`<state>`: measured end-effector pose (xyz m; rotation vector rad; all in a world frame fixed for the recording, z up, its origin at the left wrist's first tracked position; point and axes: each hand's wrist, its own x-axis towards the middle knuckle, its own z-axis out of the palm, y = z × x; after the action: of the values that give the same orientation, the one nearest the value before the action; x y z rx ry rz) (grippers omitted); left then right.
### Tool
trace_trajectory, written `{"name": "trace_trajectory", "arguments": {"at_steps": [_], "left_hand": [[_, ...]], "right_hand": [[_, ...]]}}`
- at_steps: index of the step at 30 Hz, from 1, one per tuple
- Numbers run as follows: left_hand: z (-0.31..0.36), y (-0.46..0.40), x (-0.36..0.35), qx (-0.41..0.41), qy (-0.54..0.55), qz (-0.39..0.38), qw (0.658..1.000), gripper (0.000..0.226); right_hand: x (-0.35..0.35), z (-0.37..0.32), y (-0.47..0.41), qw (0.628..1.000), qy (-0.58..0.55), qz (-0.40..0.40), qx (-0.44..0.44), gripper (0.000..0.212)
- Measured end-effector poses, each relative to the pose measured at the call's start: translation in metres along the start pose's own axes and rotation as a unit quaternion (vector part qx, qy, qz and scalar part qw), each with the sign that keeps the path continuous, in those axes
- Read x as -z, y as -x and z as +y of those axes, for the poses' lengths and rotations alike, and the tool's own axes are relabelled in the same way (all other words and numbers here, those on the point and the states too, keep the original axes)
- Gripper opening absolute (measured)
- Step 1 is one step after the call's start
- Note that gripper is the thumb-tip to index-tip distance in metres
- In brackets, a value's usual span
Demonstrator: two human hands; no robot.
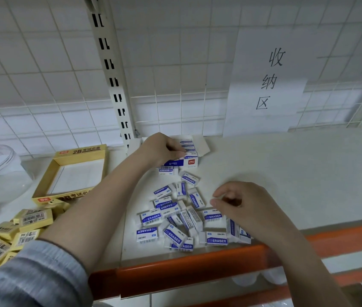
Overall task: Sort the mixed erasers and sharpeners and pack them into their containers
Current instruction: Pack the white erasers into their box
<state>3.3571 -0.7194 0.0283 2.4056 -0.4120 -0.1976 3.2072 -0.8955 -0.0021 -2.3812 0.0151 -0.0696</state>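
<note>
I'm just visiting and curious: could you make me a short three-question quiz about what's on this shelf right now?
1. True or false: the yellow box at the left already holds erasers.
2. Which hand rests on the white-and-blue eraser box? A) left hand B) right hand C) neither
3. Fill in: the loose white-and-blue erasers lie between the two ____.

Key
1. False: it looks empty; the yellow erasers lie in a pile in front of it.
2. A. The right hand hovers over the loose pile, fingers curled; whether it holds anything cannot be told.
3. hands
</note>
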Motion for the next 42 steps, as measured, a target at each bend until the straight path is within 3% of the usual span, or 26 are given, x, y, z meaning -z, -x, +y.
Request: {"name": "trace_trajectory", "arguments": {"at_steps": [5, 12, 19, 24, 27, 33, 37, 42], "left_hand": [[-0.015, 0.005, 0.01, -0.014, -0.043, 0.022, 0.999, 0.022], [-0.02, 0.009, 0.017, -0.014, -0.111, 0.053, 0.992, 0.02], [-0.025, 0.024, 0.018, -0.043, -0.219, 0.0, 0.975, 0.049], [-0.027, 0.027, 0.012, -0.043, -0.233, 0.009, 0.972, 0.042], [-0.029, 0.022, 0.012, -0.033, -0.235, 0.007, 0.971, 0.041], [-0.022, 0.017, 0.018, -0.049, -0.223, 0.014, 0.973, 0.056], [-0.017, 0.011, 0.014, -0.1, -0.246, -0.033, 0.964, 0.061], [-0.024, 0.007, 0.015, -0.111, -0.259, -0.048, 0.958, 0.046]], "right_hand": [[0.005, -0.005, -0.025, 1.0, 0.007, -0.014, 0.008, 0.01], [0.006, -0.023, -0.097, 0.996, 0.032, 0.052, 0.059, 0.026], [0.005, -0.039, -0.144, 0.981, 0.149, -0.091, 0.087, 0.022], [0.01, -0.049, -0.152, 0.959, 0.187, -0.194, 0.091, 0.02], [0.01, -0.049, -0.154, 0.953, 0.205, -0.197, 0.099, 0.016], [0.03, -0.042, -0.163, 0.988, 0.104, -0.083, 0.076, 0.015], [0.034, -0.04, -0.162, 0.982, 0.129, -0.122, 0.066, 0.017], [0.035, -0.044, -0.16, 0.976, 0.106, -0.185, 0.046, 0.016]]}}
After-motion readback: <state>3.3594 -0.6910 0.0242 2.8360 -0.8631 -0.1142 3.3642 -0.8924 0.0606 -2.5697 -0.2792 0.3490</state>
